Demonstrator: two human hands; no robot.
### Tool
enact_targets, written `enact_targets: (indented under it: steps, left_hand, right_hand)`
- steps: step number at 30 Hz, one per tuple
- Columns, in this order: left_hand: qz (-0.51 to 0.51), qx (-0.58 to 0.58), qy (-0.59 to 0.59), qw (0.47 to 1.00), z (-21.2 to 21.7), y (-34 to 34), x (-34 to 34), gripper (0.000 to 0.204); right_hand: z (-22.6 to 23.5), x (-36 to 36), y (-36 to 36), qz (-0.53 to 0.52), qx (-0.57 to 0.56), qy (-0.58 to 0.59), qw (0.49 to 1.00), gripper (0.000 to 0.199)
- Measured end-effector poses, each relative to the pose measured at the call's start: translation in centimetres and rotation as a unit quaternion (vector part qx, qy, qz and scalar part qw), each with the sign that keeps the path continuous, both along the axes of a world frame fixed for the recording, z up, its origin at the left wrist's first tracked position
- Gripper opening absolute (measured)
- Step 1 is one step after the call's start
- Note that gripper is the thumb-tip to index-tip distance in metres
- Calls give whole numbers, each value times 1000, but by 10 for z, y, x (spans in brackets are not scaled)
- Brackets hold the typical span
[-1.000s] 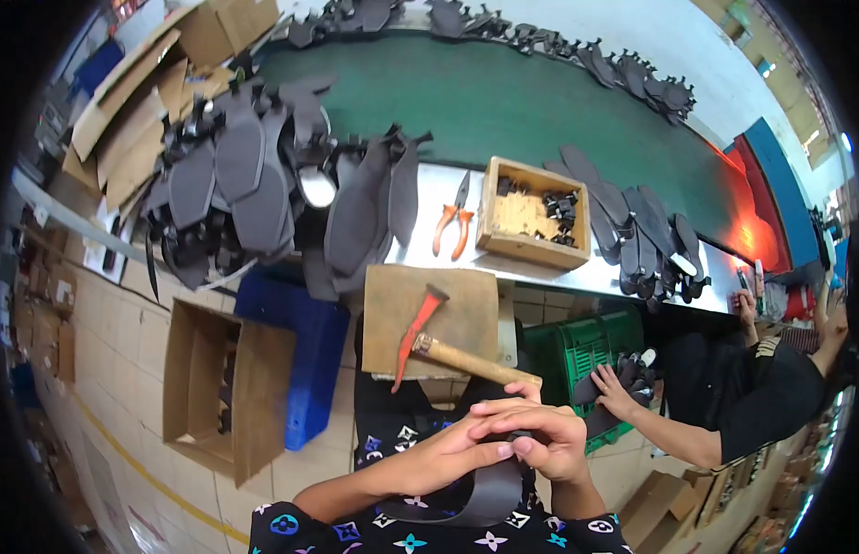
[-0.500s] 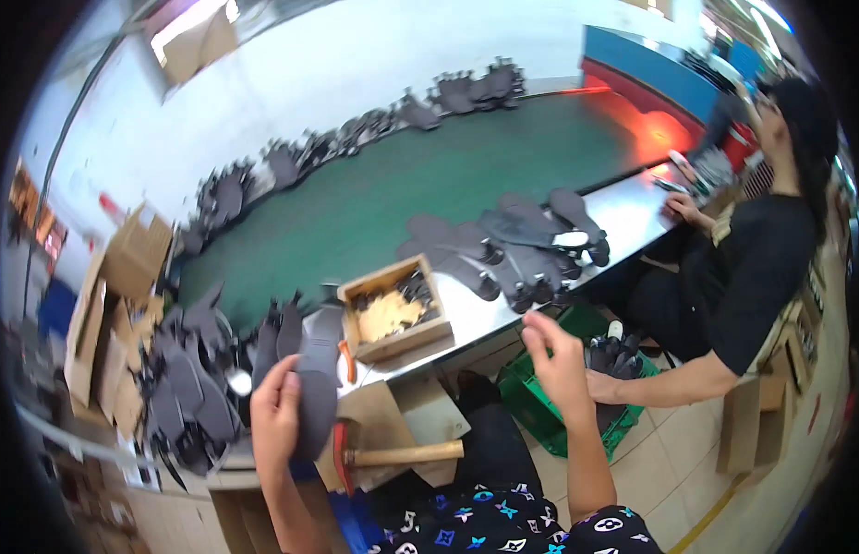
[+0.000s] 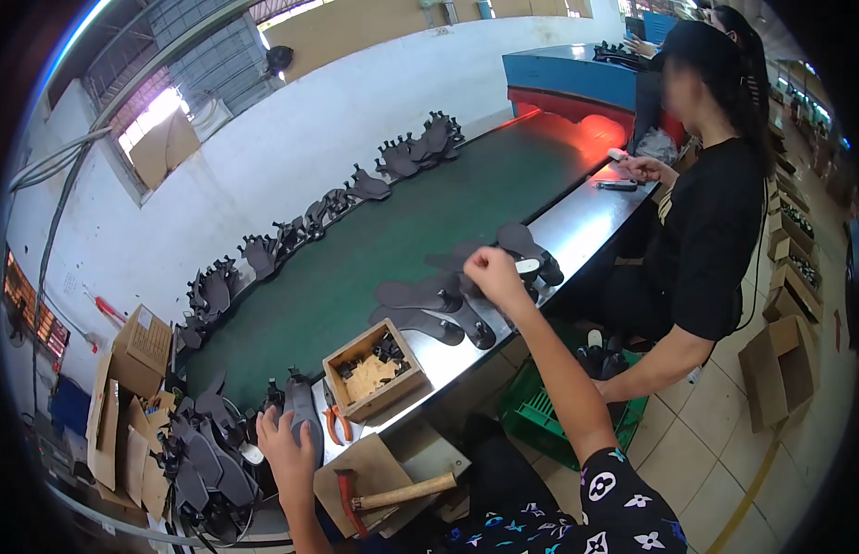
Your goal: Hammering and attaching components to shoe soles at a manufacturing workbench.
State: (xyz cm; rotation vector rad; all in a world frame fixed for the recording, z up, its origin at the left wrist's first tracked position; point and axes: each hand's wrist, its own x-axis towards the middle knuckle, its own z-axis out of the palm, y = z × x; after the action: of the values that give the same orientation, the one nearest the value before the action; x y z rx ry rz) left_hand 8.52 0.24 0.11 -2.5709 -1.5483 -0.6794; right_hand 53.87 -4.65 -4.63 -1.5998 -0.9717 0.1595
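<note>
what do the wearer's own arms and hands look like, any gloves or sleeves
Both hands are bare, with no gloves: the left hand and the right hand. The forearms are uncovered too, with no watch or band showing. The right arm ends in a short black sleeve printed with small coloured flower, star and ring motifs in white, blue and pink.

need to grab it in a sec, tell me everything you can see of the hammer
The hammer lies flat on a brown cardboard-like board at the bench's near edge, below the small wooden box. Its head is red, pointing left; its pale wooden handle runs right, out past the board's edge. No hand touches it; the left hand is nearest.
</note>
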Motion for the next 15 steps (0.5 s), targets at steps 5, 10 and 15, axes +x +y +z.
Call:
enact_targets:
  steps: [5, 10, 15]
  left_hand:
    - [-51, 36, -18, 998, 34, -38, 35, 61]
    - [-149, -73, -291, 942, 18, -62, 40, 65]
    - [-112, 6, -523, 845, 23, -93, 0, 43]
  right_hand:
    - [97, -96, 6, 198, 167, 382, 887, 16]
    - [108, -246, -47, 559, 53, 450, 695, 31]
    - [54, -298, -78, 583, 121, 279, 754, 83]
